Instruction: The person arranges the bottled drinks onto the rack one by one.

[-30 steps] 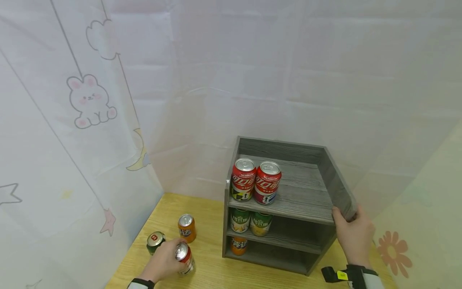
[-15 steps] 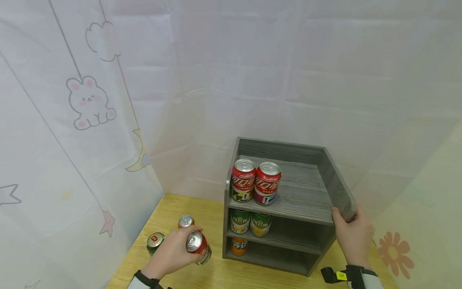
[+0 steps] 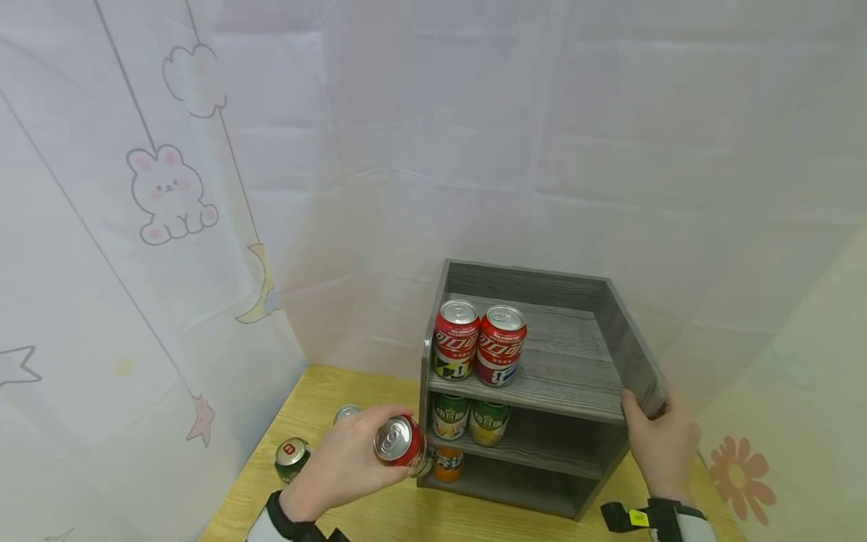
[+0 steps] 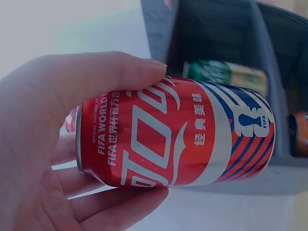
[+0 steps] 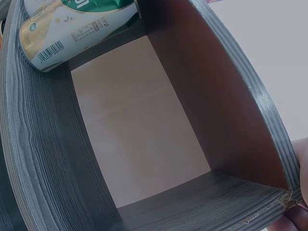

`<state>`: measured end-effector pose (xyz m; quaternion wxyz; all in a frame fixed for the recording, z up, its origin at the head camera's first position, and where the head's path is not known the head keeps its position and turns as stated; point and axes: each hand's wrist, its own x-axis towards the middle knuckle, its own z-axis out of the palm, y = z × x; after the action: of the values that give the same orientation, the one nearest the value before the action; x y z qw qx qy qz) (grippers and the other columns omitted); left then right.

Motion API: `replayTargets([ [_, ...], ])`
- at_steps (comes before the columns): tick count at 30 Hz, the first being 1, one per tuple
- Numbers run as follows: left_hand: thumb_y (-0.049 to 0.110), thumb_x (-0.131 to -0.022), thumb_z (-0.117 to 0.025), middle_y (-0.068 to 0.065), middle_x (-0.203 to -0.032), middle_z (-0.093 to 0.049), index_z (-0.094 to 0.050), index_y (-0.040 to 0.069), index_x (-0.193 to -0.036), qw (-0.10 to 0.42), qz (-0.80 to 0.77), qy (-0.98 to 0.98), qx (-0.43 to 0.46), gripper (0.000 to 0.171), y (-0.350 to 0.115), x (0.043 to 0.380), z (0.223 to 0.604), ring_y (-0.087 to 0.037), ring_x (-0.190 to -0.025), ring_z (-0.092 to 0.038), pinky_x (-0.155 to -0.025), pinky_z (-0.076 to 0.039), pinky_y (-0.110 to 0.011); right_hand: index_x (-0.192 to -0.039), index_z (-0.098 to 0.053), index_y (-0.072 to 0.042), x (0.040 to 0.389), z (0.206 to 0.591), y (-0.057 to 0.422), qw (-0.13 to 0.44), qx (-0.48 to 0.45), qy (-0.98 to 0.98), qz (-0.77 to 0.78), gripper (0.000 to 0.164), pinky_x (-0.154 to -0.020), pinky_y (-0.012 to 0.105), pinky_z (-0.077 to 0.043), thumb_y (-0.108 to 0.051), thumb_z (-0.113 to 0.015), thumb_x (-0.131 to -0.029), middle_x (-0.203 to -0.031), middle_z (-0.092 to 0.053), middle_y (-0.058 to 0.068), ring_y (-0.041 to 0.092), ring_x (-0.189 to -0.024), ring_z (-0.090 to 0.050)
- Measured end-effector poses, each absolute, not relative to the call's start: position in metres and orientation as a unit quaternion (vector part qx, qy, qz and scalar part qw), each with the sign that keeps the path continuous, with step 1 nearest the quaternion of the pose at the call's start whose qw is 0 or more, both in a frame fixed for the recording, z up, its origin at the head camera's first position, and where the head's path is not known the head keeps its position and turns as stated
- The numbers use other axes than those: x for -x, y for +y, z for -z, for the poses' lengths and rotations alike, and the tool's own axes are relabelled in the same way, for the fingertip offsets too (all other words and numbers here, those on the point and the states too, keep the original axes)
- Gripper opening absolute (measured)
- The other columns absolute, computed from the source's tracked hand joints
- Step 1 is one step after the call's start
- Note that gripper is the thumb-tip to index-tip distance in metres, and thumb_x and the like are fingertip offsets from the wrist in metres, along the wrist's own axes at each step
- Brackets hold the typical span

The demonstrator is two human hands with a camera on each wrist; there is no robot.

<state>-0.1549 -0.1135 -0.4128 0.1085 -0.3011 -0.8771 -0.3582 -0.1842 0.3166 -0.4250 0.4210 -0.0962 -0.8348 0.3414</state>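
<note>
At the left of the head view we see a rabbit print [image 3: 172, 196] on the pale wall sheet, and below it the light wooden bench [image 3: 386, 388]. A green can with a gold lid [image 3: 291, 461] stands at the lower left of the frame. Just right of it, a silver-topped can [image 3: 346, 412] is mostly hidden behind the left hand [image 3: 348, 468].

The left hand's grip holds a red can [image 3: 401, 440] at the lower centre, tilted, its lid facing us. In the left wrist view we see the thumb along the can's upper side and the fingers below, with white lettering between them. The can is in front of the grey shelf [image 3: 576, 384]'s left edge; we cannot tell whether they touch.

On the shelf's top level, toward its left, two red cans [image 3: 478, 346] stand side by side. On the middle level below are two green cans [image 3: 470, 418], and at the left of the bottom level, an orange can [image 3: 448, 464].

At the lower right, the right hand [image 3: 664, 448] has its grip on the shelf's front right corner, thumb in front and fingers round the side panel. We see a chipped spot [image 5: 286, 198] there in the right wrist view. Beyond, a flower print [image 3: 738, 476] marks the wall sheet.
</note>
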Motion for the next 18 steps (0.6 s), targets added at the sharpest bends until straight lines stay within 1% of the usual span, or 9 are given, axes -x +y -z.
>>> replayTargets([
  [3, 0.023, -0.073, -0.093, 0.005, -0.119, -0.067, -0.063, 0.015, -0.131, 0.115, 0.364, -0.865, 0.327, 0.066, -0.106, 0.152, 0.4, -0.007, -0.098, -0.066, -0.076, -0.056, -0.025, -0.101, -0.066, 0.006, 0.184, 0.425, 0.317, 0.419, 0.098, -0.837, -0.337, 0.02, -0.043, 0.019, -0.033, -0.006, -0.076, -0.087, -0.07, -0.063, 0.017, 0.006, -0.047, -0.045],
  [8, 0.024, -0.075, -0.091, 0.008, -0.126, -0.064, -0.06, 0.02, -0.135, 0.125, 0.369, -0.845, 0.366, 0.068, -0.093, 0.151, 0.379, -0.005, -0.101, -0.065, -0.081, -0.054, -0.023, -0.1, -0.066, 0.005, 0.186, 0.425, 0.318, 0.418, 0.104, -0.838, -0.334, 0.02, -0.044, 0.019, -0.033, -0.006, -0.076, -0.087, -0.072, -0.063, 0.017, 0.007, -0.049, -0.046],
  [10, 0.023, -0.075, -0.091, 0.007, -0.128, -0.064, -0.059, 0.019, -0.135, 0.137, 0.372, -0.834, 0.383, 0.068, -0.088, 0.151, 0.372, -0.004, -0.102, -0.065, -0.081, -0.054, -0.022, -0.1, -0.066, 0.006, 0.186, 0.425, 0.317, 0.419, 0.105, -0.838, -0.334, 0.02, -0.044, 0.018, -0.034, -0.007, -0.076, -0.087, -0.073, -0.064, 0.018, 0.007, -0.05, -0.046],
  [14, 0.019, -0.076, -0.09, 0.004, -0.126, -0.064, -0.059, 0.013, -0.135, 0.161, 0.379, -0.81, 0.418, 0.067, -0.078, 0.152, 0.358, -0.003, -0.099, -0.065, -0.078, -0.053, -0.017, -0.098, -0.066, 0.006, 0.186, 0.425, 0.317, 0.422, 0.103, -0.837, -0.334, 0.02, -0.045, 0.018, -0.034, -0.006, -0.076, -0.086, -0.073, -0.064, 0.019, 0.007, -0.05, -0.046],
  [18, 0.019, -0.076, -0.09, 0.005, -0.123, -0.063, -0.058, 0.011, -0.134, 0.186, 0.375, -0.792, 0.444, 0.066, -0.068, 0.152, 0.342, -0.003, -0.098, -0.064, -0.078, -0.052, -0.016, -0.095, -0.064, 0.005, 0.185, 0.426, 0.317, 0.421, 0.103, -0.837, -0.335, 0.018, -0.044, 0.02, -0.032, -0.005, -0.076, -0.087, -0.068, -0.06, 0.015, 0.009, -0.048, -0.044],
])
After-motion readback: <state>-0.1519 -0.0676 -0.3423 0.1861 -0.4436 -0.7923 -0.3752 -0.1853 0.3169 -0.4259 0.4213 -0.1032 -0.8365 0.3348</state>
